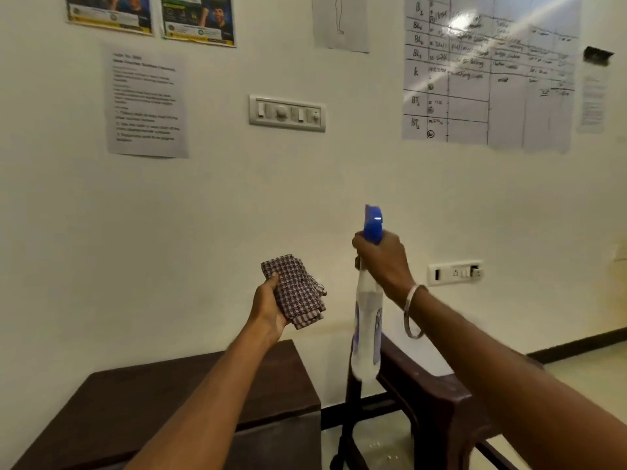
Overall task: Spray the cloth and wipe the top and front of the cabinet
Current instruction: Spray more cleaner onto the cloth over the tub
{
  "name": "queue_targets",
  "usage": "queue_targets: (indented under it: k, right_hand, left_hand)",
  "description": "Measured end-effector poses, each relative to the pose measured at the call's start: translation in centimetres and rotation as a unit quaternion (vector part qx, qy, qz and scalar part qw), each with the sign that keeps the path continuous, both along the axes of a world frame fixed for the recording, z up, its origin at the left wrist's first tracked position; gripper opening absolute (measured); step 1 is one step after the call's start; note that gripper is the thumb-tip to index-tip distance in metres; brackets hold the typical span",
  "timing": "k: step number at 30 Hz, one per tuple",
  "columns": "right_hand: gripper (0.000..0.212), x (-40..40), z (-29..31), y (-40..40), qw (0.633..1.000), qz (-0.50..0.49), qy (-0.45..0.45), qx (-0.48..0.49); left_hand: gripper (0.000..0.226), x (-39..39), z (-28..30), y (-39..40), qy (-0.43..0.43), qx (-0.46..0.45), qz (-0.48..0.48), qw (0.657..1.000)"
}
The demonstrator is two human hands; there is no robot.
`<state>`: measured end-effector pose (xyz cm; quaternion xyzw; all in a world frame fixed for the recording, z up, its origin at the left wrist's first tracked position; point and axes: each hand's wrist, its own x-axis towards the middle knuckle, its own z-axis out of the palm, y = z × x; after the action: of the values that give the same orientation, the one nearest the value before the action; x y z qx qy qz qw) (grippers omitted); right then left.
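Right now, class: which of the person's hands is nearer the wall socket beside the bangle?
Right. The right hand grips the spray bottle just left of the wall socket; the left hand, holding the cloth, is farther left.

The cloth (298, 293) was a woven checked fabric, matt and coarse-looking. The spray bottle (368, 327) was translucent plastic with a glossy blue plastic spray head (372, 223). The cabinet (163, 412) had a dark brown top, smooth with a dull sheen. The bangle (412, 312) looked like shiny metal. The chart (488, 69) on the wall was glossy; the notice (146, 103) was matt paper.
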<state>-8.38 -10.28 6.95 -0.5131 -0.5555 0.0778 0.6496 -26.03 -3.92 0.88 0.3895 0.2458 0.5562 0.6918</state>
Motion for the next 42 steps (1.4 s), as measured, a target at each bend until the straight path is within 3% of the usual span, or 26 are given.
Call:
queue_targets:
  k: [6, 11, 42]
  right_hand:
    - [0.018, -7.6, -7.9, 0.5, 0.984, 0.150, 0.005, -0.096]
    - [0.021, -11.7, -11.0, 0.9, 0.964, 0.234, 0.012, -0.128]
    - [0.022, -13.0, -14.2, -1.4, 0.942, 0.262, -0.044, -0.205]
  left_hand:
    - [0.038, -4.1, -2.3, 1.8, 0.015, -0.017, 0.045, 0.999]
    - [0.040, -6.1, -3.9, 2.3, 0.040, -0.022, 0.061, 0.997]
    - [0.041, -8.0, -6.0, 3.1, 0.020, -0.003, 0.082, 0.996]
